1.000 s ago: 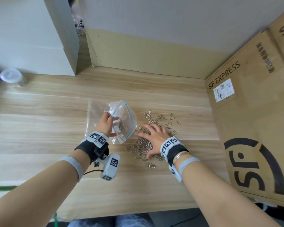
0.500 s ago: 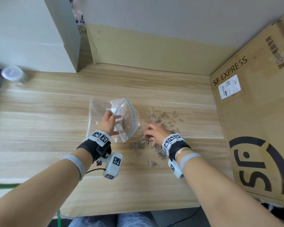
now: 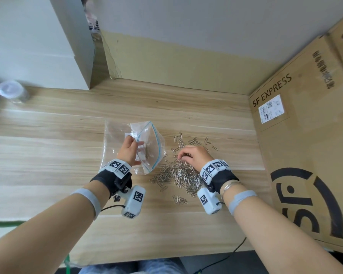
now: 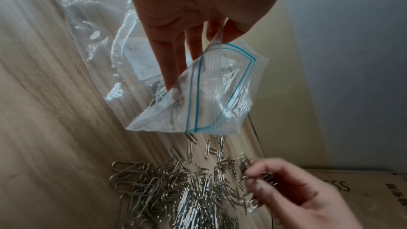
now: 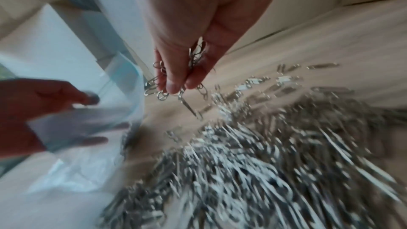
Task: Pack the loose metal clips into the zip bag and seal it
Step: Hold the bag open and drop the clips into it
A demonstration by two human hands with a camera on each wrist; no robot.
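- Shiny metal clips [image 3: 181,176] lie in a big heap on the wooden table [image 3: 48,155], and more are spread out just past the heap.
- The heap lies just to the right of the bag [image 3: 147,147].
- The bag is see-through plastic with a blue line along its zip edge.
- The bag's mouth is open and faces the clips.
- A few clips are already inside the bag.
- A white label is stuck on the bag, but its small print is too blurry to read.
- The left hand [image 3: 128,150] pinches the bag's top edge and holds that side up off the table, with fingers [image 4: 176,65] reaching into the mouth.
- The bag's far end rests on the table.
- The right hand [image 3: 194,155] is just above the heap, with curled fingers gripping a small bunch of clips [image 5: 193,58].
- Some of those clips stick out below the fingertips.
- A big brown box [image 3: 309,155] stands at the right edge of the table.
- "SF EXPRESS" is printed on it in black, beside a white shipping sticker with a code.
- A big black round "SF" logo is lower on the box.
- A bottle [image 3: 12,91] with a pale lid stands at the far left, and it looks blurry.
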